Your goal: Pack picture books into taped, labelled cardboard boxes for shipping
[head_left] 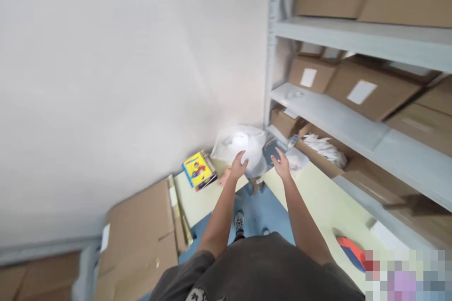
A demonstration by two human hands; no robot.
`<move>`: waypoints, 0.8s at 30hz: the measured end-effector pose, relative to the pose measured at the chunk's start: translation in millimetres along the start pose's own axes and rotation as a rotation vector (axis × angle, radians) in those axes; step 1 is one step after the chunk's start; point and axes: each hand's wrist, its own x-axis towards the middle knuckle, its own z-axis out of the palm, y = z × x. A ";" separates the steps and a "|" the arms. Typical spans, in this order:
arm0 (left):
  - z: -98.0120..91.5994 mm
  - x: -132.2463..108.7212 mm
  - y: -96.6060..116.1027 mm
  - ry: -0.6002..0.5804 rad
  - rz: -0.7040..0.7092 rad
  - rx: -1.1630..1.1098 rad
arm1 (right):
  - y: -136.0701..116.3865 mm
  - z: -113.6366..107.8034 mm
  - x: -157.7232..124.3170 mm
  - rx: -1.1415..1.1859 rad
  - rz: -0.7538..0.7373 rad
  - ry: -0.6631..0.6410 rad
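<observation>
Both arms reach forward, palms turned toward each other. My left hand [239, 166] is empty with its fingers apart, in front of a white plastic bag [238, 143] in the corner. Fingers also spread, my right hand [281, 164] holds nothing and is near a dark item [271, 150] and a clear plastic bag [296, 159]. Left of my left hand, a stack of books [199, 170] with a yellow cover on top lies on a pale table [192, 202]. A pinkish item [225, 177], too blurred to name, sits between books and hand.
On the right, a grey metal rack [318, 101] carries several cardboard boxes [367, 89]. An open box there has white items [325, 149]. A second pale table [307, 193] holds a red and blue object [353, 251]. Flattened cardboard [141, 225] leans at left. The floor [252, 207] is blue.
</observation>
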 end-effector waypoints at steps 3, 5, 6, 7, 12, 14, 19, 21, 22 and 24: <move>-72.0 -52.2 -28.6 0.160 -0.043 0.058 | -28.8 68.0 -16.0 0.013 -0.073 -0.169; -122.8 -92.1 -51.1 0.276 -0.103 0.083 | -47.8 120.8 -35.9 0.022 -0.114 -0.294; -148.0 -113.7 -63.3 0.335 -0.139 0.087 | -57.0 148.4 -48.8 0.025 -0.131 -0.355; -172.4 -136.2 -75.9 0.392 -0.175 0.087 | -66.0 176.1 -63.7 0.028 -0.144 -0.412; -278.3 -252.9 -142.9 0.590 -0.335 0.057 | -106.7 308.5 -157.0 0.024 -0.222 -0.630; -314.7 -296.9 -169.8 0.622 -0.394 0.041 | -119.4 355.4 -197.3 0.000 -0.273 -0.691; -401.4 -394.1 -234.9 0.583 -0.543 0.021 | -131.7 453.9 -288.9 -0.118 -0.316 -0.759; -433.8 -429.3 -259.8 0.543 -0.617 0.035 | -126.6 484.9 -319.6 -0.183 -0.303 -0.786; -449.0 -446.8 -272.1 0.529 -0.668 0.051 | -121.7 497.9 -333.4 -0.224 -0.292 -0.801; -476.1 -481.6 -296.3 0.520 -0.808 0.105 | -107.5 517.6 -357.8 -0.324 -0.262 -0.842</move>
